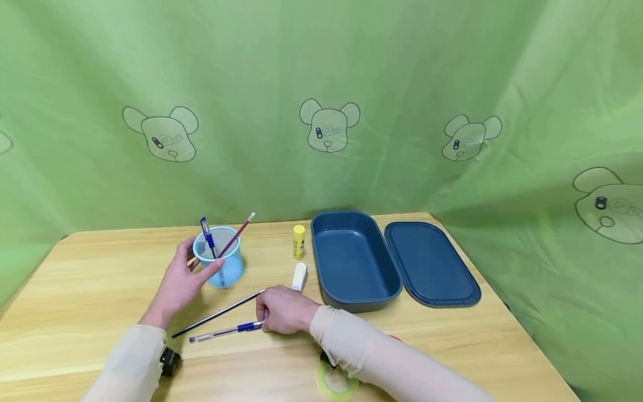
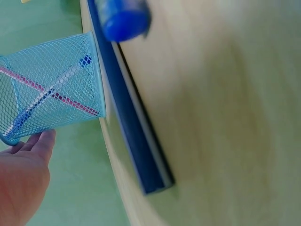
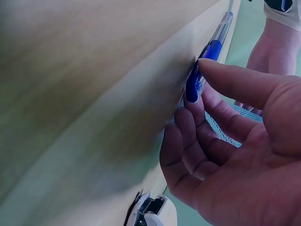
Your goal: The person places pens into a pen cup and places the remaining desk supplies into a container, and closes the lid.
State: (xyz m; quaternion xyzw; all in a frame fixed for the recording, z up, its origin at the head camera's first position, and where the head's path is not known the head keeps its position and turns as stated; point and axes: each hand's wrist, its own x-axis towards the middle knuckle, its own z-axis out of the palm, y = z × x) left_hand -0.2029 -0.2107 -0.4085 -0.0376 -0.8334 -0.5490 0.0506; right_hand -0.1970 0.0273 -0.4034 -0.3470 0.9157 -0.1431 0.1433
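My left hand (image 1: 178,285) grips a light-blue mesh pen cup (image 1: 232,271) at its side and rim, thumb on the near side. Inside the cup lean a blue pen (image 1: 207,234) and a dark-red pencil (image 1: 236,237) with a white eraser end. Between thumb and index finger, my right hand (image 1: 286,309) pinches a clear pen with a blue grip (image 1: 221,333), low over the table; the right wrist view shows its blue cap end (image 3: 192,87) at the fingertips. A dark pencil (image 1: 218,312) lies between the hands, its far end by the right hand.
A yellow glue stick (image 1: 298,243) stands behind a white stapler (image 1: 299,276), partly hidden by the right hand. To the right are a dark-blue box (image 1: 359,304) and its flat lid (image 1: 432,262). A tape roll (image 1: 324,385) lies under the right forearm, near a bit of red (image 1: 396,338).
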